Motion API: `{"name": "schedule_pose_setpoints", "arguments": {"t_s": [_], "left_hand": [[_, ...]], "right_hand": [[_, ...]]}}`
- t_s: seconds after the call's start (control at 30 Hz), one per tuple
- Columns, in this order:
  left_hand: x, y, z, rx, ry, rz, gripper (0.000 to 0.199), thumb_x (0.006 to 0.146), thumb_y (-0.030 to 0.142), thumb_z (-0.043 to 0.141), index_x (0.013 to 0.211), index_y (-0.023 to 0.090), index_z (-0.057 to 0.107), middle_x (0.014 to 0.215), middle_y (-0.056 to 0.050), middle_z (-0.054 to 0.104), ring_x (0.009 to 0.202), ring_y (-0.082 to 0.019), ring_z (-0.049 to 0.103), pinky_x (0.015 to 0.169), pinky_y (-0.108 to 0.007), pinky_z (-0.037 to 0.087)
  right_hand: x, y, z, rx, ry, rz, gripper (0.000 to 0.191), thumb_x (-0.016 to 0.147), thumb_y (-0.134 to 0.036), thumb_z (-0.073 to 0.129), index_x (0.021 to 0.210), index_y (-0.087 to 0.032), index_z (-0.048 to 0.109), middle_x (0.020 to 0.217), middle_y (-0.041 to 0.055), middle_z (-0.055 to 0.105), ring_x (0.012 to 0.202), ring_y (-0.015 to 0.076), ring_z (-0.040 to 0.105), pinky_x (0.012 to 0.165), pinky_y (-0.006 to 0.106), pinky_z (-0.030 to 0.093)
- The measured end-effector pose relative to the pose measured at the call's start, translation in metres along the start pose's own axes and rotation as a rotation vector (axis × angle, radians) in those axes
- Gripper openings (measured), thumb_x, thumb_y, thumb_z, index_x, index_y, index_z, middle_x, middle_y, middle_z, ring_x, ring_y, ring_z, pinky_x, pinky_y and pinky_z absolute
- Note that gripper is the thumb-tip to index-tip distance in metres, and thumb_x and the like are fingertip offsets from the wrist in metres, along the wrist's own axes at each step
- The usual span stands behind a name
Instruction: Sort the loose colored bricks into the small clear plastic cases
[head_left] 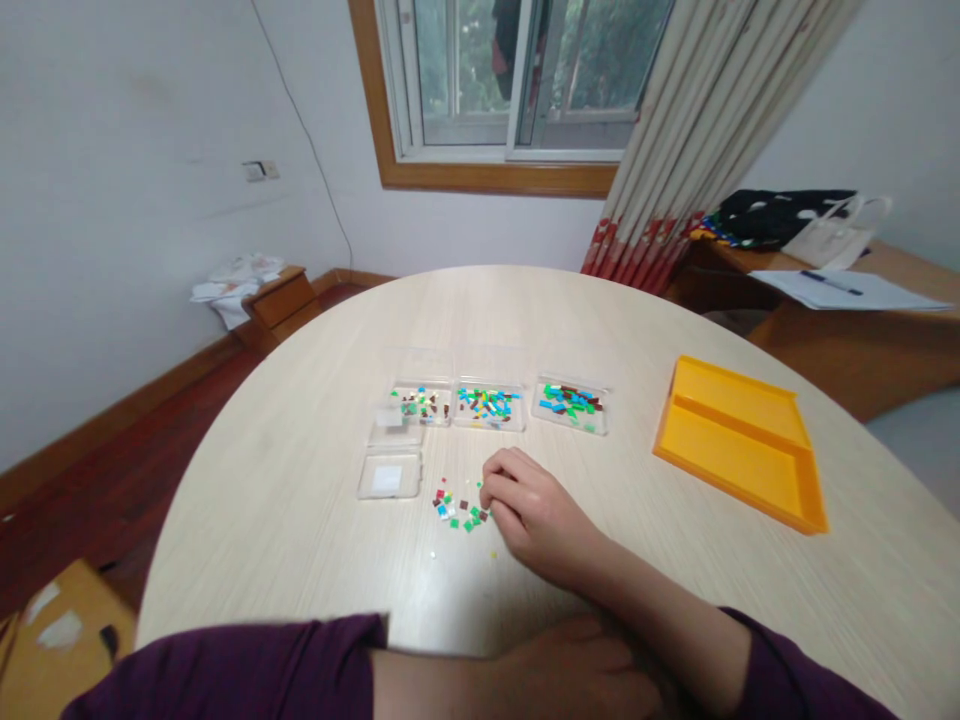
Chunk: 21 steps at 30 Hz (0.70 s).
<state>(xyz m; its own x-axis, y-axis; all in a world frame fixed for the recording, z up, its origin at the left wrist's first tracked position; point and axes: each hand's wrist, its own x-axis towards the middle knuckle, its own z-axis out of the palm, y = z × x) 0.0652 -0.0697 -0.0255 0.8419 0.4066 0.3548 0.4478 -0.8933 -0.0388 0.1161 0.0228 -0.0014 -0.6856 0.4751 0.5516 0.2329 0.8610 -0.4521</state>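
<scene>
My right hand [536, 512] is over the table at the right edge of a loose scatter of small toy brick pieces [463, 506], coloured green, brown, blue, white and red. Its fingers are curled together and point down; whatever their tips hold is hidden. Across the bottom of the view my left hand [574, 668] lies flat beside the right forearm, fingers stretched out and partly hidden in shadow, with nothing seen in it. Just behind the scatter stand three clear plastic boxes of pieces: a left box [421, 405], a middle box [490, 408] and a right box [571, 405].
A small open clear case [388, 478] with a white square inside lies left of the scatter. To the right is a yellow divided tray [739, 470]. All sit on a round pale table [300, 450]. A side desk [892, 265] holds papers and bags.
</scene>
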Motion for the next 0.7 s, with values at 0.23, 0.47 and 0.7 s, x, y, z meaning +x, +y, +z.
{"name": "schedule_pose_setpoints", "arguments": {"t_s": [0.23,0.47,0.7], "left_hand": [[-0.007,0.003,0.009,0.027,0.091,0.001,0.023,0.087,0.042,0.059,0.071,0.029,0.067,0.057,0.009,0.055,0.057,-0.008,0.049,0.061,-0.023,0.037],[-0.003,0.002,0.013,-0.026,0.062,0.017,0.020,0.085,0.045,0.061,0.073,0.030,0.068,0.057,0.009,0.057,0.054,-0.008,0.048,0.053,-0.022,0.034],[-0.007,0.004,0.016,-0.046,0.149,-0.010,0.017,0.087,0.040,0.059,0.078,0.029,0.068,0.058,0.007,0.057,0.055,-0.009,0.049,0.057,-0.023,0.037]], "right_hand": [[0.000,-0.001,-0.001,-0.001,-0.018,0.016,0.024,0.080,0.000,0.040,0.073,-0.018,0.056,0.080,0.0049,0.054,0.076,0.0156,0.050,0.068,0.029,0.044],[0.000,-0.002,-0.001,0.003,-0.028,0.022,0.025,0.079,0.001,0.040,0.073,-0.018,0.056,0.081,0.0053,0.055,0.077,0.0160,0.051,0.068,0.029,0.044],[0.001,-0.001,-0.002,-0.001,-0.029,0.012,0.025,0.080,0.000,0.040,0.074,-0.017,0.057,0.080,0.0054,0.055,0.076,0.0163,0.050,0.068,0.029,0.044]]}}
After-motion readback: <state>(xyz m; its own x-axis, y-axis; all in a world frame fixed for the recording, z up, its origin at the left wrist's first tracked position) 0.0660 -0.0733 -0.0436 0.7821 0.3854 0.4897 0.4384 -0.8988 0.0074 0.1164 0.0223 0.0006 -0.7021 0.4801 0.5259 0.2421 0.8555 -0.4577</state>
